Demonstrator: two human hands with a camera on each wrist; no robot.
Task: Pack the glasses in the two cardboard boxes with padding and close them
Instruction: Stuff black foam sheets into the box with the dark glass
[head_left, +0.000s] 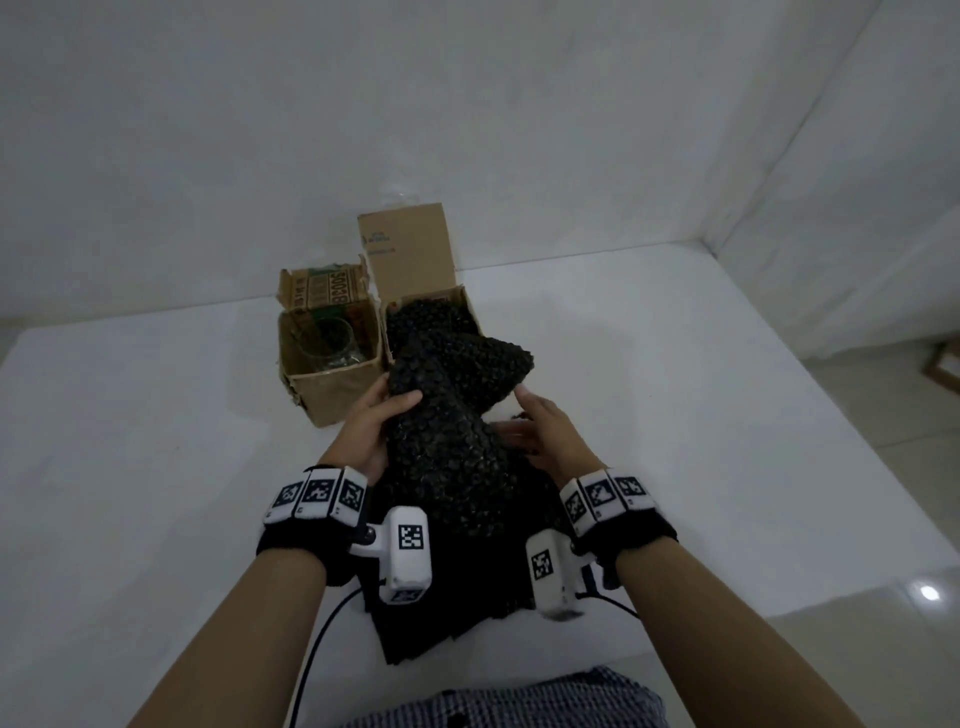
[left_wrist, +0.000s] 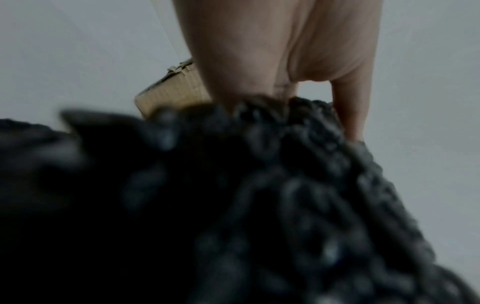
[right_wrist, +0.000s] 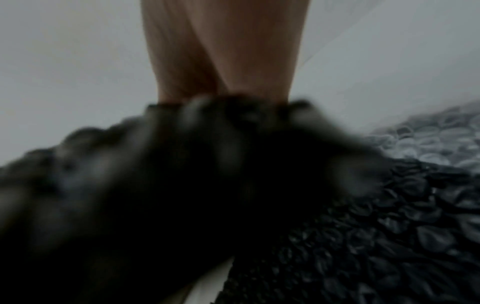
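Two cardboard boxes stand at the back of the white table. A clear glass (head_left: 330, 343) sits inside the left box (head_left: 332, 392), whose corner (left_wrist: 176, 92) also shows in the left wrist view. The right box (head_left: 387, 343), rear flap upright, is filled with black bubble wrap. A long fold of that bubble wrap (head_left: 457, 395) (left_wrist: 285, 205) (right_wrist: 363, 226) runs out of it toward me. My left hand (head_left: 376, 421) (left_wrist: 259, 61) grips the fold, thumb on top. My right hand (head_left: 540, 431) (right_wrist: 226, 51) touches its right edge with straight fingers, blurred.
More black wrap sheets (head_left: 447, 613) lie flat on the table (head_left: 156, 467) under my wrists. A white wall rises right behind the boxes. The table's right edge drops to a tiled floor, where a wooden piece of furniture (head_left: 943, 364) stands.
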